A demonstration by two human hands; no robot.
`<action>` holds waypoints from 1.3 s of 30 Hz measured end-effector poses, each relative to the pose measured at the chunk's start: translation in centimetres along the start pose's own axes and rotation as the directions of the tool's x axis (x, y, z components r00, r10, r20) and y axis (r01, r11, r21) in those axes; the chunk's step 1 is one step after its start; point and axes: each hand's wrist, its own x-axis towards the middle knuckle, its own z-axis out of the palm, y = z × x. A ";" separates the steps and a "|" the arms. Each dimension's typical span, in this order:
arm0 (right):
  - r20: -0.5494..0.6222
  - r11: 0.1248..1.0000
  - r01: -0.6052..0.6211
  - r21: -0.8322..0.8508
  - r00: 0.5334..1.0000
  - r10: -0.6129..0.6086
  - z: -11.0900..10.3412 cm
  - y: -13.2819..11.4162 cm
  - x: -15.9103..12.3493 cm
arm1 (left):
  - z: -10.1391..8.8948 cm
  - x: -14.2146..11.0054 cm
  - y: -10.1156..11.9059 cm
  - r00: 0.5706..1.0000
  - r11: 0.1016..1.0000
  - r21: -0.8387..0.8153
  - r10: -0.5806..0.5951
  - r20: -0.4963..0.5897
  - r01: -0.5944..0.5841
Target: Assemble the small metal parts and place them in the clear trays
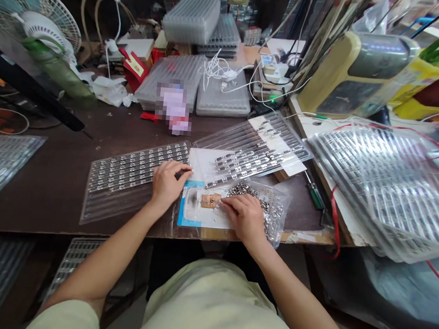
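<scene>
My left hand (pixel 169 181) has thumb and forefinger pinched together at the right end of a see-through plastic tray (pixel 102 206) filled with rows of small black-and-silver metal parts. What the pinch holds is too small to make out. My right hand (pixel 248 217) pinches beside a small tan block (pixel 210 200) on a white board with blue tape (pixel 189 222); anything between those fingertips is hidden. Under and behind that hand lies a plastic bag (pixel 277 210) of loose shiny metal pieces (pixel 242 189). Beyond it, a second ribbed tray (pixel 221 143) carries more black-and-silver parts.
Stacked plastic trays (pixel 173 78) and white cables (pixel 218 72) stand at the back. On the right are a green-handled screwdriver (pixel 314 196), more ribbed trays (pixel 390 184) and a beige machine (pixel 327 71). A fan (pixel 43 26) and green bottle (pixel 55 65) stand left.
</scene>
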 end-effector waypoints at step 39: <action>0.103 0.926 0.035 -0.375 0.995 0.005 -1.7 1.0 -0.7 | 0.9 -4.6 2.0 0.955 0.838 -0.506 -0.054 0.291 0.202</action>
